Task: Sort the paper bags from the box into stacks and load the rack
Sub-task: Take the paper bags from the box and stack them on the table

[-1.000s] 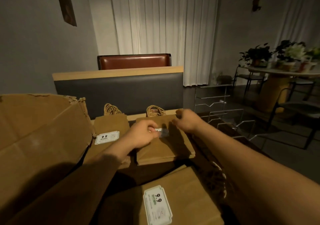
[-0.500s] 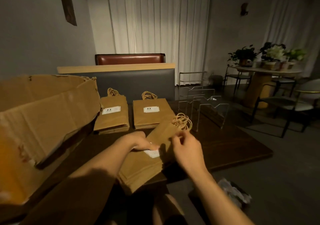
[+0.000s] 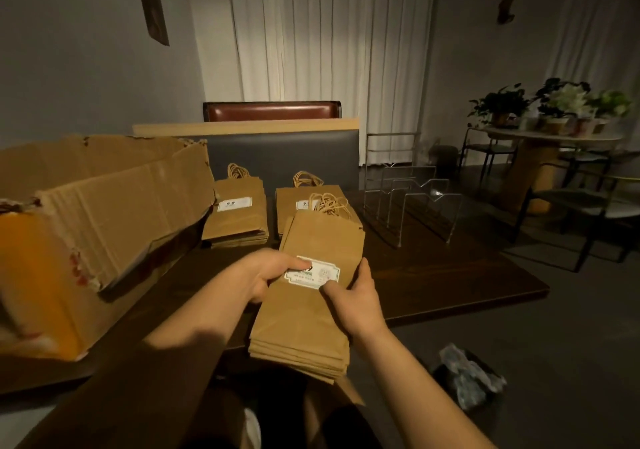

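Note:
Both hands hold a thick bundle of brown paper bags [image 3: 311, 313] above the near table edge, handles pointing away from me. My left hand [image 3: 266, 272] grips its left side, thumb on the white label. My right hand [image 3: 356, 296] grips the right side, thumb beside the label. Two flat stacks of bags lie farther back on the dark table: a left stack [image 3: 237, 216] and a right stack [image 3: 294, 206], partly hidden by the held bundle. The clear acrylic rack [image 3: 412, 203] stands to the right of them with nothing in its slots. The open cardboard box [image 3: 86, 227] sits at left.
A dark wooden table [image 3: 450, 275] carries everything; its near right corner is bare. A grey bench back and a red chair stand behind it. A round table with plants [image 3: 554, 119] and chairs is at right. A crumpled wrapper [image 3: 467, 379] lies on the floor.
The held bundle swung from tilted to the right to pointing straight away from me. My right hand left the handles and took hold of the bundle's right edge.

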`<state>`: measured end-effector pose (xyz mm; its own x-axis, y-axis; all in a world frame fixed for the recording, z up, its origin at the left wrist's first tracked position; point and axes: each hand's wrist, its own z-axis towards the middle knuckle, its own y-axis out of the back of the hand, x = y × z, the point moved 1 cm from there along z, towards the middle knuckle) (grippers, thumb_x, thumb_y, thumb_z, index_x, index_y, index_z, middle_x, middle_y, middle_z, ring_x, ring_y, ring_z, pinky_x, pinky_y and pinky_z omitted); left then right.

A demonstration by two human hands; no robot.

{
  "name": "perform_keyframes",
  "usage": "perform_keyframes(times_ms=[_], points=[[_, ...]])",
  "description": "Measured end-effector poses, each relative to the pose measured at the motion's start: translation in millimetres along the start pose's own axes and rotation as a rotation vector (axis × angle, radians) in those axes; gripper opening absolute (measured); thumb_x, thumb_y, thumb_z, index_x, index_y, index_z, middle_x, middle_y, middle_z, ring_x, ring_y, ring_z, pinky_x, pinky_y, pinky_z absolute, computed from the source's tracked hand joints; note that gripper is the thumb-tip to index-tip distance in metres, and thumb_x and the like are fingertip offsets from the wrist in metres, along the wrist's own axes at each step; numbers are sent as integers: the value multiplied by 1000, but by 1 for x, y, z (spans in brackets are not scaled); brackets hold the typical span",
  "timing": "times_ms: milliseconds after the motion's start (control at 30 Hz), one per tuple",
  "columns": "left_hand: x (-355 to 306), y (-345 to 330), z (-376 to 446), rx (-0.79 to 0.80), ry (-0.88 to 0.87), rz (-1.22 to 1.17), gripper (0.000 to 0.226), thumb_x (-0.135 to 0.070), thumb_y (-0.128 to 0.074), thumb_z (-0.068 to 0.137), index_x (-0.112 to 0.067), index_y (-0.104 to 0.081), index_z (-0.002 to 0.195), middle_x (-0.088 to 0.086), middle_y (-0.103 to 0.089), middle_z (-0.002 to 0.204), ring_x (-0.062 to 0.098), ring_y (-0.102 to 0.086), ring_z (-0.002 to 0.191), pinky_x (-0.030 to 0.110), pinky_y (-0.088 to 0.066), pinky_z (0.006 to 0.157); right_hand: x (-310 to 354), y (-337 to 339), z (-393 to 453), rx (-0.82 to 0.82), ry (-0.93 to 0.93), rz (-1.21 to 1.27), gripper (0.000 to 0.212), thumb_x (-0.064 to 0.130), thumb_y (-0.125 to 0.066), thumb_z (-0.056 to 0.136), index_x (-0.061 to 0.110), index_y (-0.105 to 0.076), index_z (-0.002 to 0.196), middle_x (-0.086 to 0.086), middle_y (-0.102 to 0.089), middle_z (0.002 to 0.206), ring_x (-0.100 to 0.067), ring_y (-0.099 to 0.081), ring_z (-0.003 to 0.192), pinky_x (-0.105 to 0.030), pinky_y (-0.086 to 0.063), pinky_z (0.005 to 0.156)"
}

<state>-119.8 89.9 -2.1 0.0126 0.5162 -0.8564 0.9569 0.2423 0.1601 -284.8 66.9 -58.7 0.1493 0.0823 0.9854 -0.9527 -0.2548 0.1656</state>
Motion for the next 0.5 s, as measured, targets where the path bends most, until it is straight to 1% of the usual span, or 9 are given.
perform_keyframes(times_ms=[67,133,200,233,267,300,367,433,500], points=[[4,-3,-5,-63,-106,-63,40,-7,-80,78,-6,-63,114,16,-76,91,26,-73,77,39,-60,67,3,2,-3,3,30,-49,81,43,-72,75,31,-32,145,0,-41,143,-22,-46,129,-48,-45,105],[8,-3,-9,-126,-233,-167,44,0,-79,76,-10,-60,114,15,-75,91,26,-73,73,37,-58,61,3,5,-2,-12,-11,-44,98,48,-71,75,23,-19,154,-3,-33,153,-24,-41,136,-48,-41,109],[7,-5,-19,-125,-363,-293,46,3,-78,76,-12,-61,116,15,-75,94,29,-75,79,44,-60,69,5,13,-3,29,-116,90,117,57,-78,63,24,-15,156,-4,-44,149,-24,-51,130,-48,-46,105],[3,-6,-27,-108,-430,-344,45,3,-77,77,-11,-62,117,14,-76,97,30,-75,84,49,-60,76,9,18,-5,82,-142,191,116,58,-83,60,22,-24,154,-5,-56,140,-23,-60,120,-46,-51,100],[-4,-6,-33,-96,-495,-384,42,1,-75,78,-10,-63,117,13,-76,100,30,-74,89,52,-59,81,18,22,-5,139,-106,258,102,55,-85,64,17,-40,146,-5,-65,129,-21,-68,110,-44,-55,94],[-11,-1,-37,-100,-557,-419,38,0,-74,81,-10,-64,117,12,-75,102,29,-74,92,51,-58,83,29,23,0,167,-23,269,77,49,-82,72,15,-54,134,-5,-71,119,-18,-71,101,-39,-58,88],[-31,7,-45,-150,-697,-454,31,-4,-71,85,-12,-63,113,9,-75,104,27,-73,95,46,-58,82,60,21,14,116,190,208,39,39,-72,85,21,-64,119,2,-74,110,-8,-72,95,-27,-59,79],[-46,17,-46,-256,-839,-374,25,-10,-70,88,-19,-60,109,3,-74,105,20,-72,97,39,-59,81,81,14,35,100,341,150,32,34,-68,89,25,-60,119,8,-71,110,-1,-68,97,-18,-56,77],[-41,19,-39,-394,-900,-197,25,-18,-69,89,-27,-52,106,-9,-68,104,3,-67,96,23,-55,83,73,4,52,157,389,133,37,27,-68,90,27,-54,125,12,-68,113,2,-66,102,-19,-56,82]])
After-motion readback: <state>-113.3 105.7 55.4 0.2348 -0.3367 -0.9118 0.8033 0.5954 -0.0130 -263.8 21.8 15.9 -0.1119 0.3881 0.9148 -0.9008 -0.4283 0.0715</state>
